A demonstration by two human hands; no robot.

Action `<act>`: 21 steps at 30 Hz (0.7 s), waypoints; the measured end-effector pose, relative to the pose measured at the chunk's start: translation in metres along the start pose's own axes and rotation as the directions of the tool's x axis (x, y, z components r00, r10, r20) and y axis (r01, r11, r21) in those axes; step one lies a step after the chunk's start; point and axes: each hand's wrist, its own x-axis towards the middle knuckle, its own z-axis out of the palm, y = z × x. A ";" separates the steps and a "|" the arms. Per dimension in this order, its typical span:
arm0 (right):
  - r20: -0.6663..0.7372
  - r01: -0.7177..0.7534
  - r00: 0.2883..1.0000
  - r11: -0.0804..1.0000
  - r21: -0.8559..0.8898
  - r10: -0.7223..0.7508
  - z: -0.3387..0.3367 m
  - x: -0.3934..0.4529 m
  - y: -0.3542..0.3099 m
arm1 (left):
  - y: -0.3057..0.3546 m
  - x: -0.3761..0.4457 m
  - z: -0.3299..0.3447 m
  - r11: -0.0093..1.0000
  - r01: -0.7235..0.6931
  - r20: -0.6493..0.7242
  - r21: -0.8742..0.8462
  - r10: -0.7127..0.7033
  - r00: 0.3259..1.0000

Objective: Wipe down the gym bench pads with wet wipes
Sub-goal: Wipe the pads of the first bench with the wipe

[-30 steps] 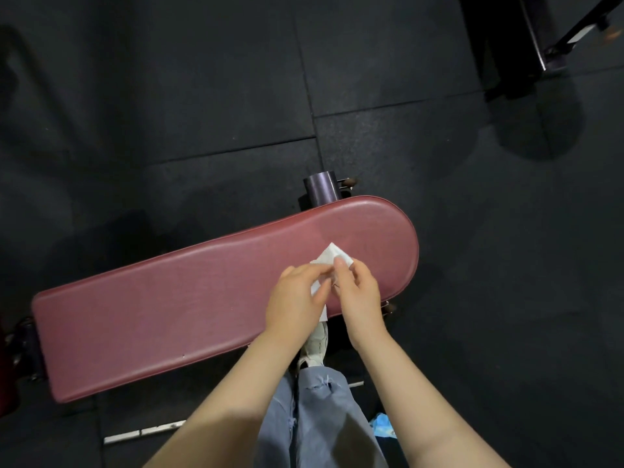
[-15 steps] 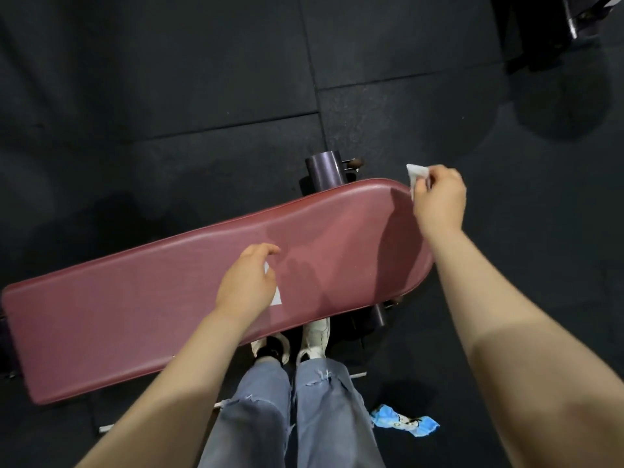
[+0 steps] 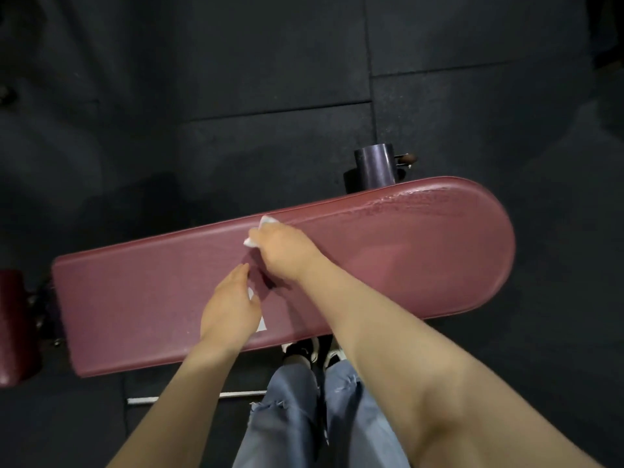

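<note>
The maroon bench pad (image 3: 388,265) lies crosswise over black rubber floor tiles (image 3: 270,62), its rounded end toward 3 o'clock, where a wet streak glistens along the far edge. The right hand (image 3: 287,251) presses a white wet wipe (image 3: 251,241) onto the pad near its far edge, fingers curled over it. At 7 o'clock from it, the left hand (image 3: 229,305) rests on the pad with a second white piece (image 3: 260,324) beneath it; its grip is hidden. A dark cylindrical post (image 3: 374,168) stands behind the pad.

right hand (image 3: 287,251) curled (perhaps gripping), left hand (image 3: 229,305) flat
</note>
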 end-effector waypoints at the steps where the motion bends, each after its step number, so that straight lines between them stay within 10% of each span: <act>1: 0.077 0.093 0.993 0.995 -0.035 -0.091 -0.003 0.001 0.000 | -0.007 -0.002 -0.001 1.000 0.002 0.004 0.011 -0.002 1.000; 3: -0.018 0.113 0.993 0.991 -0.078 -0.114 -0.025 -0.013 0.021 | -0.014 -0.006 0.000 0.999 0.007 0.029 0.049 -0.009 1.000; 6: -0.252 -0.265 0.937 0.962 -0.068 0.241 -0.065 -0.070 0.104 | -0.008 -0.014 0.007 0.997 -0.028 0.045 0.068 0.025 0.999; 12: -0.513 -0.757 0.282 0.516 0.400 0.811 -0.094 -0.173 0.185 | 0.006 -0.022 0.018 0.996 -0.088 0.070 0.031 0.086 0.994; 14: -0.520 -0.719 0.227 0.502 0.481 0.824 -0.069 -0.129 0.149 | 0.001 -0.023 0.018 0.997 -0.076 0.056 0.008 0.075 0.996; 16: -0.558 -0.636 0.375 0.643 0.426 0.741 -0.034 -0.076 0.095 | -0.009 -0.022 0.015 0.999 -0.048 0.036 -0.005 0.048 0.998; 19: -0.304 -0.300 0.901 0.951 0.076 0.309 0.018 -0.030 0.006 | -0.027 -0.021 0.012 0.999 -0.023 0.010 -0.022 0.024 1.000; 21: 0.032 0.134 0.991 0.987 -0.090 -0.132 0.029 -0.036 -0.020 | -0.035 -0.023 0.012 1.000 -0.004 -0.001 -0.012 0.004 1.000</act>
